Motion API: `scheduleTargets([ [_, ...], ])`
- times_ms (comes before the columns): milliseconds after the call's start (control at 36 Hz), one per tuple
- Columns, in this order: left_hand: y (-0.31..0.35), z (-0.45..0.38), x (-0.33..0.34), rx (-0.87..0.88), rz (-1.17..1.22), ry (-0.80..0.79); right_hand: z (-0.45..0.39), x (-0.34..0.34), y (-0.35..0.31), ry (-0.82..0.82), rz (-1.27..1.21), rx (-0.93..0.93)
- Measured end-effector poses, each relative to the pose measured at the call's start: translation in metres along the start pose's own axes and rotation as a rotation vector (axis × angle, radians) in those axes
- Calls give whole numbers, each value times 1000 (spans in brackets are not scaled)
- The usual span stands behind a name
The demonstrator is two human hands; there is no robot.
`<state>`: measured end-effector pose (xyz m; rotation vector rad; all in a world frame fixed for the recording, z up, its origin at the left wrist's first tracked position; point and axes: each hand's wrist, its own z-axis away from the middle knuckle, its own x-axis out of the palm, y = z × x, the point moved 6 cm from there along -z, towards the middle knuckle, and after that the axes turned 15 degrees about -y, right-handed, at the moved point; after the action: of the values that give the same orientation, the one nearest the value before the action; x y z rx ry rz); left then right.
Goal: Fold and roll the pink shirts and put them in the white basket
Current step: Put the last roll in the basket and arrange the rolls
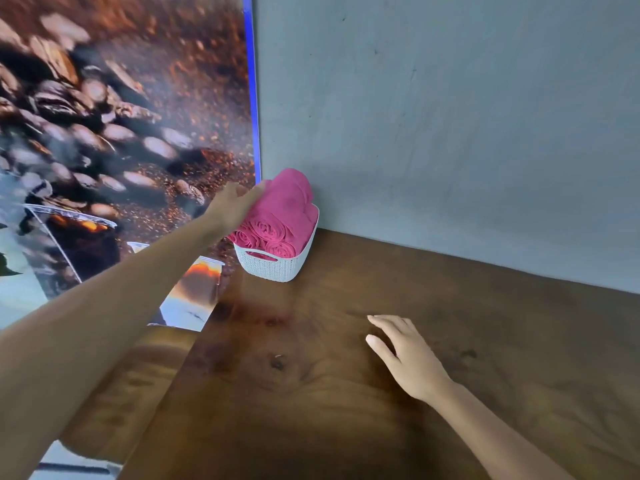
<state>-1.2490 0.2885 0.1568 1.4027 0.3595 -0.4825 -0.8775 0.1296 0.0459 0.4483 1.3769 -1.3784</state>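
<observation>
Several rolled pink shirts (277, 223) sit stacked in the white basket (273, 268), which stands at the far corner of the wooden bench (346, 393), close against the grey wall (450, 133) and beside the coffee-bean poster (121, 116). Spiral ends of at least three rolls face the camera, and one more roll rides on top, rising well above the rim.

The left hand (235, 204) reaches across to that top roll and rests against its left side. Its fingers (258, 188) lie along the cloth, but whether they press flat or curl round it cannot be told from this angle. The right hand (405, 355) lies low over the bench, well apart from the basket, with fingers relaxed and spread, holding nothing.

No loose shirt shows anywhere on the bench, so the task looks almost finished, and the step in hand appears to be seating the last roll.

To do it well, the hand should push the roll down and toward the wall, so that it nests between the rolls beneath rather than perching on them. Pressure is best spread along the roll's length; a poke at one end could loosen the spiral. Since the pile stands high and the basket looks light, a hard sideways shove might tip or slide it, so the free right hand could steady the rim. Letting go slowly would show whether the roll stays put.
</observation>
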Motion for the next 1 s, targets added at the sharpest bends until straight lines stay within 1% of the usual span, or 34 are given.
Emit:
scheduleTargets([
  [83,-10,12,8,53,113,-163,-31,-14,-27,15,-248,40],
  [194,-27,18,24,11,267,-290,-79,-35,-73,23,-545,38],
  [306,-41,14,26,-52,381,-251,-122,-39,-108,5,-731,42],
  [444,-50,10,33,-25,433,-220,-143,-34,-150,-75,-893,9],
  [611,-53,10,37,-15,419,-150,-153,-17,-144,-20,-983,71],
  [667,-57,13,40,-29,420,-152,-150,-18,-145,-9,-1013,66],
  [750,-55,26,43,-37,414,-165,-140,-19,-148,-24,-1042,47],
  [861,-71,33,51,-60,425,-180,-122,-14,-145,-28,-1039,36],
  [1000,-73,63,72,-74,409,-172,-81,-5,-139,-36,-1070,11],
])
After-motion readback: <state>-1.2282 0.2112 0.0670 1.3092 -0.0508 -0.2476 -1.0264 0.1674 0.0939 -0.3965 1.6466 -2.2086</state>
